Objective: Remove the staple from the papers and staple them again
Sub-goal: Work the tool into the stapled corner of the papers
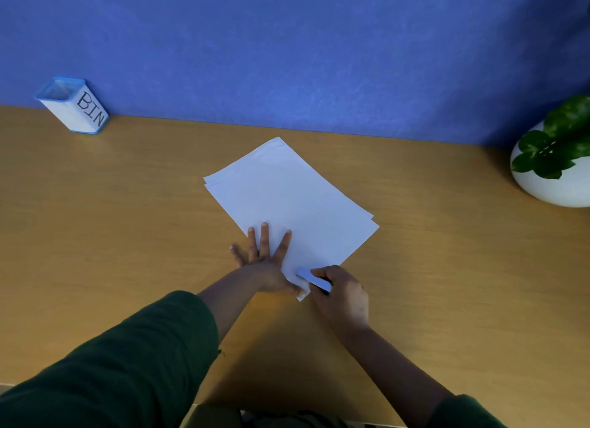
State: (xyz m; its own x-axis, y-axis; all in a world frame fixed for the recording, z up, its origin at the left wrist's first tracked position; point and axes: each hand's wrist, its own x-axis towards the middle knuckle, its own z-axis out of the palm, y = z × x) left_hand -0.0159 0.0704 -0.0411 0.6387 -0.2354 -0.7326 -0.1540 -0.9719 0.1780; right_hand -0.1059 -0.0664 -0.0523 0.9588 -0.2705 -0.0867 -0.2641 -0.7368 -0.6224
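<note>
Left hand (pixel 265 261) spread flat on papers (pixel 287 201). Right hand (pixel 341 295) closed around stapler (pixel 314 279) at papers' near corner.

You have bare wooden desk (pixel 431 268) all around; only the white BIN-labelled box (pixel 75 108) at ten o'clock and the round white plant pot (pixel 555 188) at two o'clock obstruct.

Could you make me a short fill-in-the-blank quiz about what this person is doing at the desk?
1. The left hand lies flat on the stack of white paper sheets, with its fingers ____.
2. The right hand holds a small light-blue tool at the sheets' ____ corner.
3. The white, blue-rimmed container on the wooden desk reads ____.

Missing words: spread; nearest; BIN
</note>
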